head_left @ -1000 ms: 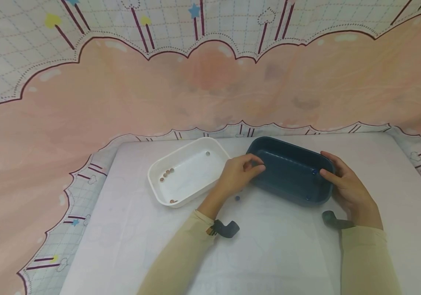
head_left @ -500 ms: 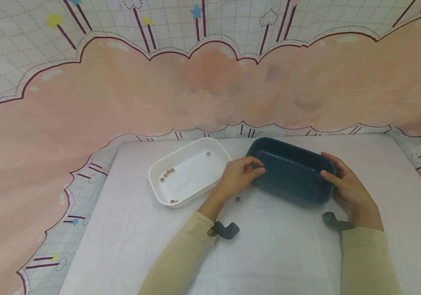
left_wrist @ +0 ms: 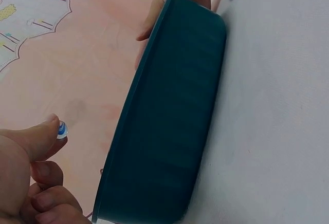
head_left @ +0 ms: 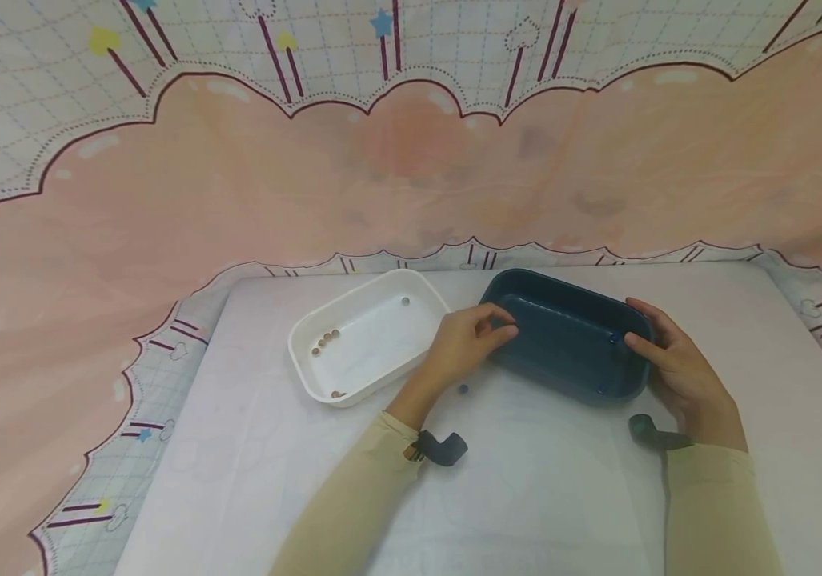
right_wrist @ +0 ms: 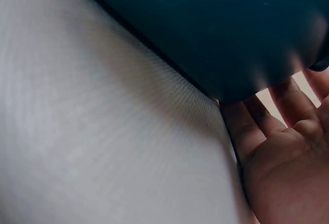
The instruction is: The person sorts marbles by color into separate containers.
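Observation:
My left hand [head_left: 463,340] is held over the left end of a dark blue tray [head_left: 555,348]. Between its thumb and index finger it pinches a small clear marble [left_wrist: 62,130] with a blue swirl, plain in the left wrist view. At the tray's right end my right hand [head_left: 684,372] grips the rim, thumb over the edge and fingers along the outer wall. Inside the tray, near that thumb, lies a blue marble [head_left: 614,338], with a fainter one [head_left: 601,390] by the front wall. The right wrist view shows the fingers against the tray's outside.
A white tray [head_left: 374,340] stands to the left, holding several small brownish marbles [head_left: 322,343] and a greyish one [head_left: 406,302]. On the white table [head_left: 540,496], in front of the gap between the trays, lies one blue marble [head_left: 463,390]. A patterned cloth [head_left: 411,184] hangs behind.

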`<action>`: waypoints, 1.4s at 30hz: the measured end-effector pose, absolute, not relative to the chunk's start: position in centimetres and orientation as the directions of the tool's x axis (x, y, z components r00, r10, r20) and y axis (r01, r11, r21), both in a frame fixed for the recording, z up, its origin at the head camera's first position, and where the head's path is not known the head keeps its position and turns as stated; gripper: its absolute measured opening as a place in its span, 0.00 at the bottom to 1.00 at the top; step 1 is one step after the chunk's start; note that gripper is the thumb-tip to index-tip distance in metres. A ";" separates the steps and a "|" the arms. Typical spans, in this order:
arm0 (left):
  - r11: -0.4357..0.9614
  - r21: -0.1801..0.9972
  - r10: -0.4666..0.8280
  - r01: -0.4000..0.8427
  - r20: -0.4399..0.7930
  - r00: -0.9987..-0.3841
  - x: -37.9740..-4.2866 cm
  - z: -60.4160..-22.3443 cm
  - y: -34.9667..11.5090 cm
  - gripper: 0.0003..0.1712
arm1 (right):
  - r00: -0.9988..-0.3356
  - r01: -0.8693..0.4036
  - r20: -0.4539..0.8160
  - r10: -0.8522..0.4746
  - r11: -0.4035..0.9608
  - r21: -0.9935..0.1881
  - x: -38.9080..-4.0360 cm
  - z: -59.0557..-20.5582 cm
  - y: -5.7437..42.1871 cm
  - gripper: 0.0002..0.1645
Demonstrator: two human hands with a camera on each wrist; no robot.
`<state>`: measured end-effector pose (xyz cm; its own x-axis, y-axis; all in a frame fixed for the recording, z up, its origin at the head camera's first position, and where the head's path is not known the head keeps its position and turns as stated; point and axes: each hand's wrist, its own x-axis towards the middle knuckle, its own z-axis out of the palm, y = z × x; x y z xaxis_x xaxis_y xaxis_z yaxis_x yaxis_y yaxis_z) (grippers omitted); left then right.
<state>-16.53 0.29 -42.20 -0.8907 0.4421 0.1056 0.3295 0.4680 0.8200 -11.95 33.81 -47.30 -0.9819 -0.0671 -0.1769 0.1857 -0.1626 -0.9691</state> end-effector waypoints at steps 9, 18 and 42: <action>0.469 0.819 0.439 0.331 0.109 -0.892 -16.7 -42.3 0.5 0.15 | -0.977 0.211 -0.208 -0.042 -0.114 -0.971 -12.1 -47.3 33.8 0.42; 0.475 0.818 0.432 0.325 0.105 -0.896 -16.7 -42.3 0.0 0.15 | -0.974 0.226 -0.225 -0.028 -0.099 -0.969 -12.2 -47.1 33.7 0.43; 0.485 0.808 0.455 0.334 0.092 -0.885 -15.1 -43.7 -2.3 0.14 | -0.974 0.223 -0.217 -0.059 -0.143 -0.964 -12.0 -47.2 33.8 0.43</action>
